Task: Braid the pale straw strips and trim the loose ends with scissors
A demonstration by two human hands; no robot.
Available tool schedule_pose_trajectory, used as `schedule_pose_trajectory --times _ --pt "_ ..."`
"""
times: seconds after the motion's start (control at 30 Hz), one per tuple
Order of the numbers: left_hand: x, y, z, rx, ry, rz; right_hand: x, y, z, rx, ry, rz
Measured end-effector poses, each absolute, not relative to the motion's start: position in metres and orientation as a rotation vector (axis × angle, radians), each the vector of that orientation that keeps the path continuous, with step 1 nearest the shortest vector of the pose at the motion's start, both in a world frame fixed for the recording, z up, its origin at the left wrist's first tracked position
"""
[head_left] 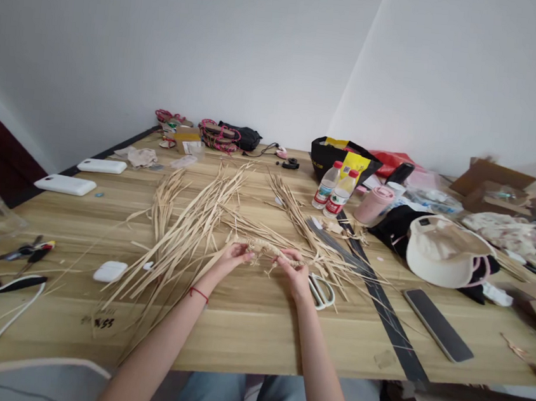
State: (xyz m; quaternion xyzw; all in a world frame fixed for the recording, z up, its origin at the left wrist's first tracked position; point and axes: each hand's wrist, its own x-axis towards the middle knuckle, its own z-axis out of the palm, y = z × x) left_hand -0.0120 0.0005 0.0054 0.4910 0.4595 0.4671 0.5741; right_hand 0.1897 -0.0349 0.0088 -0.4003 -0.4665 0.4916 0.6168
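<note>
Head view: both the left hand (pixel 234 256) and right hand (pixel 295 273) pinch the woven straw piece (pixel 265 249), fingers nearly closed; red-labelled bottles (pixel 338 196) stand beyond, their print illegible.

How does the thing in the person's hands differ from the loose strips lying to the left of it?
The held piece looks short and twisted or knotted; the loose strips are long, flat and mostly straight. The held piece is gripped between left hand and right hand, while the loose strips lie spread on the table. Both are pale tan.
</note>
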Motion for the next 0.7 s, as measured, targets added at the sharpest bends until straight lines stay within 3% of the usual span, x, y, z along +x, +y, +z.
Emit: schedule_pose_trajectory --times 0.7 --pt "-0.014 0.0 0.014 1.449 1.146 0.906 0.184 -0.033 0.01 -0.915 -1.143 1.235"
